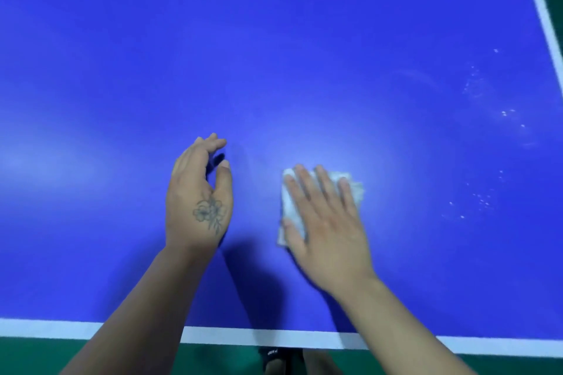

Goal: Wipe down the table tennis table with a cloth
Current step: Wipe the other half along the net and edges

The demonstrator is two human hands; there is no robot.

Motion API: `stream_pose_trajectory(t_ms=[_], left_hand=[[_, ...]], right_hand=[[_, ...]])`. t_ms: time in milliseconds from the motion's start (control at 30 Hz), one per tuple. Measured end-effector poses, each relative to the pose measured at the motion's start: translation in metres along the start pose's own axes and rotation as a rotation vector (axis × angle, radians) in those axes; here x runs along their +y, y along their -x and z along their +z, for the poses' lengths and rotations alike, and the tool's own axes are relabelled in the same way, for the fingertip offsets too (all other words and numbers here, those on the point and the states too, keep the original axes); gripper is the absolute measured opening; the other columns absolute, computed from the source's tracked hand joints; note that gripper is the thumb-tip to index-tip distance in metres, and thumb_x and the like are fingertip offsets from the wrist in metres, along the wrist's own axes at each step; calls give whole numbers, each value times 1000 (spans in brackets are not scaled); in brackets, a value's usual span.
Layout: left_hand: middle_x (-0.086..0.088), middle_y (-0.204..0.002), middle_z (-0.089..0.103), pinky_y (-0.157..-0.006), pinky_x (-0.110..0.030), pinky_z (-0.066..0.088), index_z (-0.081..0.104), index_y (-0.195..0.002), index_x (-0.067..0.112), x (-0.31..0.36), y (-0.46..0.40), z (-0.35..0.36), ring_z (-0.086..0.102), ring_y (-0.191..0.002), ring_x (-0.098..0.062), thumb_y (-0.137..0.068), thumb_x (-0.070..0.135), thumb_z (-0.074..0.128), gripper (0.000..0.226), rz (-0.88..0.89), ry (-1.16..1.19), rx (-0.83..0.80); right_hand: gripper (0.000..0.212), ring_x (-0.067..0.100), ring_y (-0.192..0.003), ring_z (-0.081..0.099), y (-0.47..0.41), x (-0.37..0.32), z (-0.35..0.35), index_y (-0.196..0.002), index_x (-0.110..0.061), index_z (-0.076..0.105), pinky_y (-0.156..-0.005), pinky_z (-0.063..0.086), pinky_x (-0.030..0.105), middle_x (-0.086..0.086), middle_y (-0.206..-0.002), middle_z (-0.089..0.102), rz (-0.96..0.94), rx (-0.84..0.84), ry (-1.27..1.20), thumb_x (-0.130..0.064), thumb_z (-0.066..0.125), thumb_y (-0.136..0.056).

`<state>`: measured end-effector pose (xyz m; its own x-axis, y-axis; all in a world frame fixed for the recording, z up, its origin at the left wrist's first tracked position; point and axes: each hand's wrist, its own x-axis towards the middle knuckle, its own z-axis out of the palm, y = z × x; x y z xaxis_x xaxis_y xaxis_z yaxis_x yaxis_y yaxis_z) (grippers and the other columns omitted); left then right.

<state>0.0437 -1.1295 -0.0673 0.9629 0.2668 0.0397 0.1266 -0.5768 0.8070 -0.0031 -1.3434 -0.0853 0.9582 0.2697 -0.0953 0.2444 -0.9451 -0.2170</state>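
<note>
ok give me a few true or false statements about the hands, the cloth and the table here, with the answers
1. The right hand presses flat on the white cloth. True.
2. The left hand holds a second cloth. False: it holds nothing, fingers relaxed over the blue table.
3. White specks lie on the table to the right of the cloth. True.
4. The cloth lies on the white edge line. False: it lies further in, on the blue surface.
5. The left hand bears a flower tattoo. True.
</note>
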Motion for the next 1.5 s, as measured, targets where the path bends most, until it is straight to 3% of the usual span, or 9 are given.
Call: stream_pose_trajectory(t_ms=[267, 400, 567, 700, 867, 1000, 1133, 1300, 1500], left_hand=[[11, -144, 61, -118, -13, 31, 67, -136, 19, 16, 21, 24, 45, -150, -5, -106, 7, 60, 33, 17, 1, -135], [7, -142, 66, -109, -2, 30, 68, -134, 20, 28, 16, 37, 53, -144, -9, -105, 9, 61, 31, 38, 0, -129], [8, -139, 68, -114, -25, 44, 67, -136, 24, 52, 0, 68, 60, -134, -7, -104, 22, 58, 34, 79, 33, -152], [8, -144, 64, -111, -7, 34, 65, -139, 22, 80, 3, 110, 53, -140, -4, -106, 19, 58, 34, 133, -35, -219], [-9, -164, 49, -132, -50, 23, 56, -149, 12, 93, 14, 161, 34, -160, -29, -105, 23, 52, 46, 308, -195, -357], [-9, -177, 24, -135, -50, 9, 31, -168, 12, 92, 17, 178, 11, -166, -30, -115, 40, 34, 59, 438, -589, -266], [-10, -178, 19, -134, -54, 9, 26, -170, 18, 93, 19, 182, 8, -167, -32, -116, 44, 27, 60, 434, -692, -225], [-12, -177, 23, -134, -54, 8, 35, -167, 15, 93, 17, 183, 11, -166, -32, -115, 40, 30, 58, 343, -660, -125], [-10, -178, 19, -134, -56, 6, 32, -168, 17, 97, 15, 187, 10, -166, -32, -112, 47, 30, 64, 158, -714, -42]], right_hand=[[72, 24, -165, 2, -79, 89, -18, -171, -26, 16, -132, -1, 55, -6, -178, 11, 491, 112, -34, -52, 22, -104], [74, 25, -165, 3, -113, 53, -10, -170, -24, 17, -131, -7, 55, -5, -178, 13, 362, 130, -19, -53, 28, -102], [73, 26, -165, 3, -37, -2, 7, -169, -18, 21, -131, 6, 56, -3, -178, 15, 107, 88, 6, -48, 37, -104], [62, 24, -165, 10, 68, 3, 13, -163, -16, 40, -131, 16, 54, -1, -175, 24, 98, 98, -148, -41, 45, -107], [73, 21, -165, 7, 149, 60, -1, -170, -25, 21, -131, 16, 54, -8, -178, 12, 333, 31, -74, -45, 46, -105], [72, 23, -166, 5, 146, 130, -14, -171, -22, 15, -131, 14, 56, -2, -178, 12, 566, 60, 5, -49, 34, -108], [71, 25, -166, 3, 79, 174, -22, -171, -20, 13, -132, 6, 57, 0, -179, 9, 670, 121, 26, -53, 26, -109], [74, 25, -166, 1, 1, 156, -20, -171, -20, 12, -131, 4, 58, 0, -179, 9, 510, 152, -5, -55, 31, -108], [68, 26, -165, 6, 51, 124, -20, -170, -18, 22, -130, 15, 58, -1, -178, 15, 197, 82, -72, -45, 38, -110]])
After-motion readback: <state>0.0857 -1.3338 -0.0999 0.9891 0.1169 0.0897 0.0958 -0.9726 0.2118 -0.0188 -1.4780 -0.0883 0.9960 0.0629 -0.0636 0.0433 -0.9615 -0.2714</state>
